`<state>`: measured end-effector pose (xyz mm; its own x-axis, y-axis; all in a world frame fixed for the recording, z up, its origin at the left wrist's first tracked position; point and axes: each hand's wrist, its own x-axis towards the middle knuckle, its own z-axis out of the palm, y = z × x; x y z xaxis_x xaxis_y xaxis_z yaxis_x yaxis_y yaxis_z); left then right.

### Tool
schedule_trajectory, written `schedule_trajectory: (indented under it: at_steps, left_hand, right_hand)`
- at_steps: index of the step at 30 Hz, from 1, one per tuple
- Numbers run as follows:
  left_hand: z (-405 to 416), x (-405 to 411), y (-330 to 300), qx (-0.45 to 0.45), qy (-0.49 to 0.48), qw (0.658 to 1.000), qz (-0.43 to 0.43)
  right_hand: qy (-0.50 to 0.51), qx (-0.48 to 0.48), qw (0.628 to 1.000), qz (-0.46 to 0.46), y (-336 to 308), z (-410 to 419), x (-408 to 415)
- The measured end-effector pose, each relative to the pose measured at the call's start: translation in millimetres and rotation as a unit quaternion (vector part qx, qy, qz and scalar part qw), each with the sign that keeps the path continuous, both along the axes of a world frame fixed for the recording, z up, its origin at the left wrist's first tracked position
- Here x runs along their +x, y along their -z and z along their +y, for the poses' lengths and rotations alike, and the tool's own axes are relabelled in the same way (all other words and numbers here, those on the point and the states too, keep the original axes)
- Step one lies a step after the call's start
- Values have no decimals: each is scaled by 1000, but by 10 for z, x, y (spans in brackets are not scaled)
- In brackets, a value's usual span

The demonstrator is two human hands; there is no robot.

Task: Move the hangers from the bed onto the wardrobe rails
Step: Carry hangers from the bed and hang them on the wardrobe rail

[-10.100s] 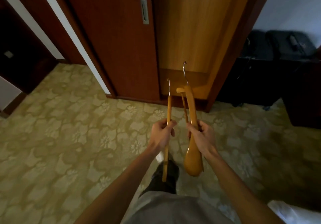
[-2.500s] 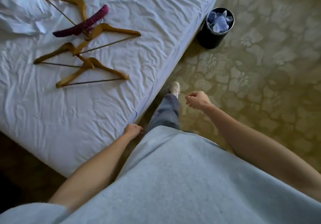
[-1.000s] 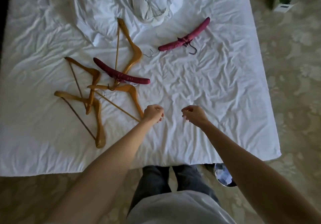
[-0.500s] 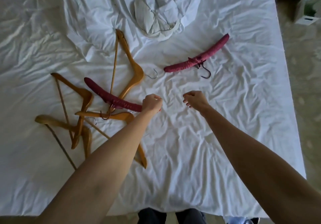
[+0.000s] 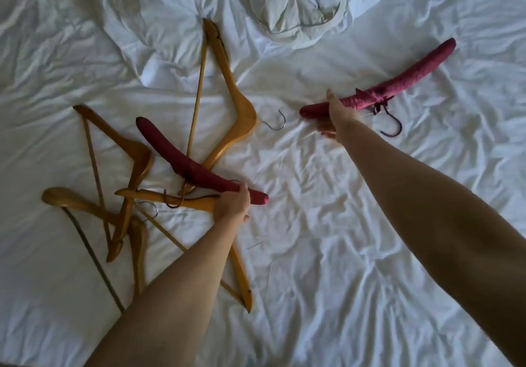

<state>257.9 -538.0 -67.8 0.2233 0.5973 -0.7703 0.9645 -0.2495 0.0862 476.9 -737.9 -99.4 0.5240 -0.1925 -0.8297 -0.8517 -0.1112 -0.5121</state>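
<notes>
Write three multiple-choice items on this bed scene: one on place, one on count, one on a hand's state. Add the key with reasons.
1. Where does the lone maroon padded hanger lie?
A. right of the wooden pile
B. under the pile
C. on the floor

2. How many wooden hangers are on the bed sheet?
A. two
B. four
C. six

3. What is the left hand doing?
A. resting flat on the sheet
B. gripping the end of the maroon padded hanger in the pile
C. holding a metal hook

Key: 1 A, it lies apart on the right, under the right hand. 2 B, four wooden frames overlap at left. 3 B, its fingers curl round that hanger's near end.
</notes>
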Motion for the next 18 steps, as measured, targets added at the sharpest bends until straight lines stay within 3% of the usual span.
schedule_trajectory:
  at_steps: [4,10,13,16,18]
  left_hand:
    - [79,-57,143,0,-191,975,-110]
    - [-154,-234,-206,3,-177,970,-168]
    - [-243,-427,-501,4,-186,965,-187]
    - [-269,-656,-713,10,-145,972,-186]
    - [-251,-770,-810,17,-110,977,-183]
  right_hand:
    - [71,29,997,7,60,71,26]
    - [119,16,993,-23,-281,-81,-784]
    - [64,-59,995,-54,-535,-209,-1471]
    - [-14,-50,995,-85,-735,-462,-2049]
    - [-115,-83,987,-78,-826,-725,-2253]
